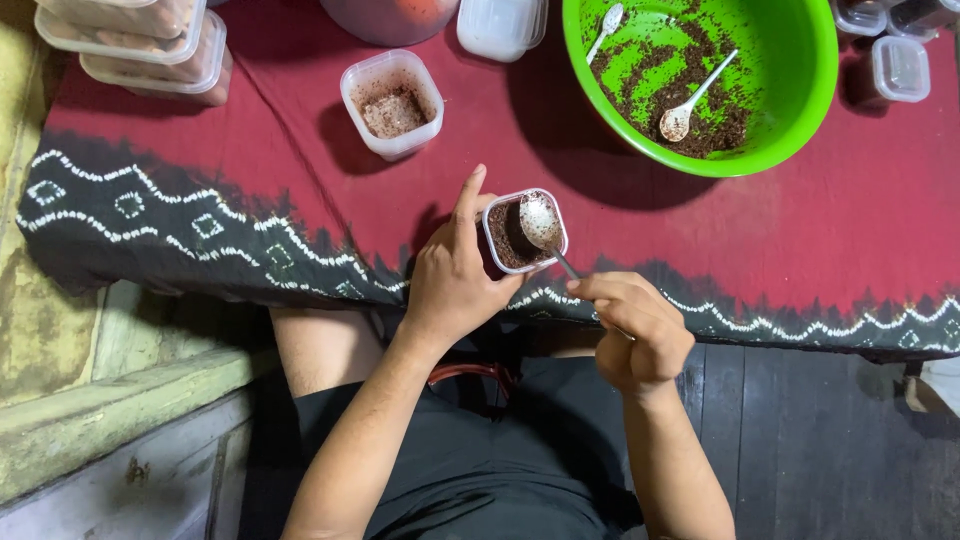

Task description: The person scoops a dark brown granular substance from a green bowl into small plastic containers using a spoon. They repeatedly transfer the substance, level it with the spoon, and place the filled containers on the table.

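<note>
My left hand (450,275) grips a small square clear plastic cup (524,231) filled with dark brown crumbly mix, held over the near edge of the red cloth. My right hand (636,330) pinches the handle of a metal spoon (542,226). The spoon's bowl rests in the cup on top of the mix.
A green bowl (800,60) with brown crumbs and two white plastic spoons sits at the back right. Another open cup (392,103) with paler crumbs stands back left. Stacked lidded containers (140,45) fill the far left corner. Small lidded cups (900,68) lie far right. The red patterned cloth (760,250) covers the table.
</note>
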